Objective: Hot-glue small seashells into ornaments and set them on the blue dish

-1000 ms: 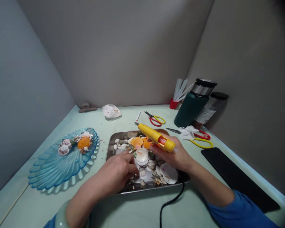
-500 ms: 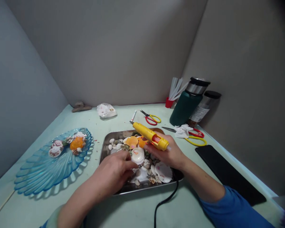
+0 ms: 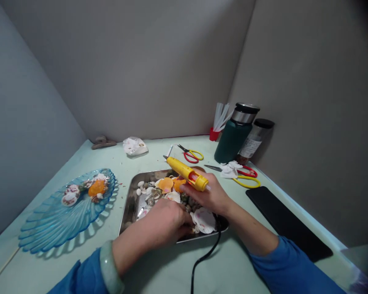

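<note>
My right hand (image 3: 215,195) is wrapped round a yellow glue gun (image 3: 184,169), its nozzle pointing up and to the left above a metal tray (image 3: 125,212). From its rear a clear stick pokes out. Down in the tray's near part, my left hand (image 3: 168,220) has its fingers curled among the seashells; its fingertips are partly hidden, and anything pinched there does not show. Orange scallop shells (image 3: 165,185) lie toward the far side, and a large white scallop shell (image 3: 204,219) is to the right of my left fingers.
On the left stands a blue shell-shaped glass plate (image 3: 58,228) bearing an orange shell cluster (image 3: 97,188). Two pairs of scissors (image 3: 191,155), a green bottle (image 3: 234,139), a red cup of glue sticks (image 3: 214,134) and a black slab (image 3: 288,222) surround the tray. A black cord (image 3: 202,259) runs toward me.
My left hand has moved right and nearer to me within the tray, now covering shells near the front edge. My right hand still holds the glue gun in much the same pose. The view has shifted slightly.
</note>
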